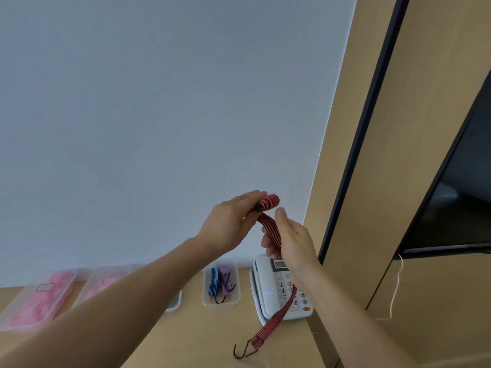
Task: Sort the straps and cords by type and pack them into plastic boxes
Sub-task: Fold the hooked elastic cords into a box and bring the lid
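1. Above the desk point(202, 338), you're rolling up the red bungee cord point(269, 226). Your left hand point(231, 224) is pinching the coiled end, and your right hand point(292, 241) is gripping the strap just below.
2. Its hook point(243, 350) is dangling near the desk.
3. Next, likely: finishing the roll, then placing it in the small box point(221, 304) holding the blue and purple cords point(214, 282).
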The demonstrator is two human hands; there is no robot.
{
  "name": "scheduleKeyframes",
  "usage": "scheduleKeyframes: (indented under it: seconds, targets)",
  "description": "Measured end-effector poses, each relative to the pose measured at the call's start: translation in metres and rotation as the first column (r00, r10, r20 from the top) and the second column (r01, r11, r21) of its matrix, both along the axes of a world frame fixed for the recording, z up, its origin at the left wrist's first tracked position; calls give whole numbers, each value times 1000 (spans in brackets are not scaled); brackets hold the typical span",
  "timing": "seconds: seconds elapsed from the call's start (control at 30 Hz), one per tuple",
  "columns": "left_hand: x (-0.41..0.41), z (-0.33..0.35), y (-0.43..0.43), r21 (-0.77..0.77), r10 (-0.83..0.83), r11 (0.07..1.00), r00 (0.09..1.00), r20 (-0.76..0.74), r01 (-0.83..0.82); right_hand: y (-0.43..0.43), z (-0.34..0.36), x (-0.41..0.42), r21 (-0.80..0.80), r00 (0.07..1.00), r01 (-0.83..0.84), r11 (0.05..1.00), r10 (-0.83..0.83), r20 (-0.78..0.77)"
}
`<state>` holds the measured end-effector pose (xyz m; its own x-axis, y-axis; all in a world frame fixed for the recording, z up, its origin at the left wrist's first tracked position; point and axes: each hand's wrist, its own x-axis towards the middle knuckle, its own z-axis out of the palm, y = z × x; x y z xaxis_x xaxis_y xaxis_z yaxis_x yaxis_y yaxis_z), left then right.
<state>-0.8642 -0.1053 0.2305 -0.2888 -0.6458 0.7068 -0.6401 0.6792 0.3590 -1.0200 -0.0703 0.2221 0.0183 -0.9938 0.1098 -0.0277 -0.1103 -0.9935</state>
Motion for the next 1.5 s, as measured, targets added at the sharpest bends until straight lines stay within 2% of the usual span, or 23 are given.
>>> scheduleKeyframes:
  seconds: [0.1,0.2,0.27,0.3,0.33,0.4,0.43,0.47,0.53,0.63,0.73,0.83,0.97,1.1,1.27,1.33,1.5]
  targets:
    - [0,-5,2,-159,11,987,986,167,16,-1,4,3,-17,996,-55,998,56,72]
    - [3,-8,-3,-201,21,980,986,163,13,-4,1,3,-18,987,-58,998,60,148]
    - [4,-7,-2,-76,-68,995,998,-5,68,-6,-2,2,-24,985,-54,998,57,165]
    - [3,-4,-1,66,-99,992,983,-156,110,-6,-3,1,-35,984,-54,998,59,170]
    - [2,0,1,245,-93,952,938,-334,182,-6,-3,0,-51,983,-56,997,64,173]
    - [0,8,0,532,29,747,780,-626,399,-7,-3,0,-81,984,-62,995,74,160]
    - [1,11,0,597,66,627,729,-681,501,-8,-4,1,-93,986,-64,994,78,150]
    - [0,15,2,636,49,543,736,-676,548,-8,-4,2,-103,987,-65,993,80,141]
    - [-1,15,6,637,-33,492,744,-667,593,-9,-4,6,-113,987,-64,992,80,139]
    - [-3,14,7,560,-71,569,715,-695,602,-11,-2,5,-108,990,-56,993,69,120]
    - [-4,17,5,534,-34,683,752,-659,498,-14,-1,1,-88,999,-19,996,23,38]
    - [-5,23,2,489,2,757,747,-664,433,-14,-2,-1,-98,999,-27,995,23,-39]
    - [-3,36,-1,432,-6,809,741,-671,398,-15,-1,1,-84,999,-31,996,29,-30]
    - [-4,40,-3,389,-30,850,769,-638,356,-15,6,4,-139,1000,4,990,-1,17]
    - [-2,35,-6,382,-17,874,806,-592,299,-13,12,9,-182,999,29,983,-23,33]
    - [-2,33,-6,395,-9,861,784,-620,322,-11,13,10,-199,999,44,979,-41,18]
    - [5,36,-10,416,61,716,543,-838,560,-8,11,10,-254,992,55,966,-81,-92]
